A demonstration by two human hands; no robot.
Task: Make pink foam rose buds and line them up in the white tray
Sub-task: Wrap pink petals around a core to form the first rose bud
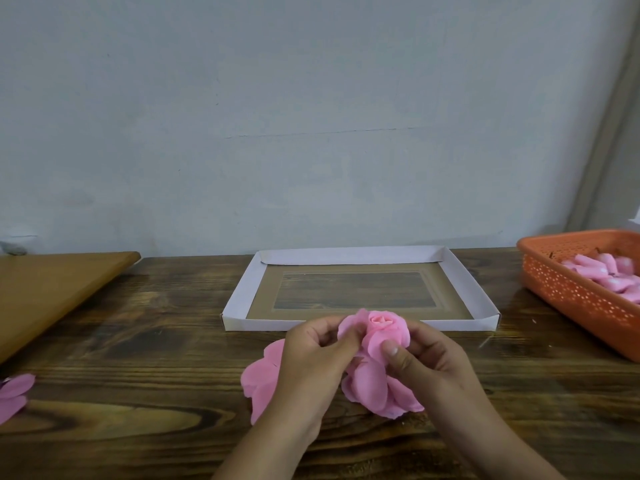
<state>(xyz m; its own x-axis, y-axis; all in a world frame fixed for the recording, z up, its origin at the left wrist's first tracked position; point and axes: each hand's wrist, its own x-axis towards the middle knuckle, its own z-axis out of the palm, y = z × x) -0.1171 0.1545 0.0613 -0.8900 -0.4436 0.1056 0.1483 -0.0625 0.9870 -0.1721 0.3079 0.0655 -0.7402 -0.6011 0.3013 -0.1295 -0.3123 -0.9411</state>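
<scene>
A pink foam rose (375, 329) with a rolled centre is held just in front of the white tray (235, 299). My left hand (311, 355) pinches its left petals. My right hand (422, 358) grips the right side, thumb pressed on a petal. Loose pink petals (370, 389) hang below the rose and spread onto the table under my hands. The tray has a clear window in its brown bottom and holds nothing.
An orange perforated basket (575, 299) at the right holds several pink foam buds (609, 275). A light wooden board (52, 292) lies at the left. More pink petals (14, 393) lie at the left edge of the dark wooden table (156, 358).
</scene>
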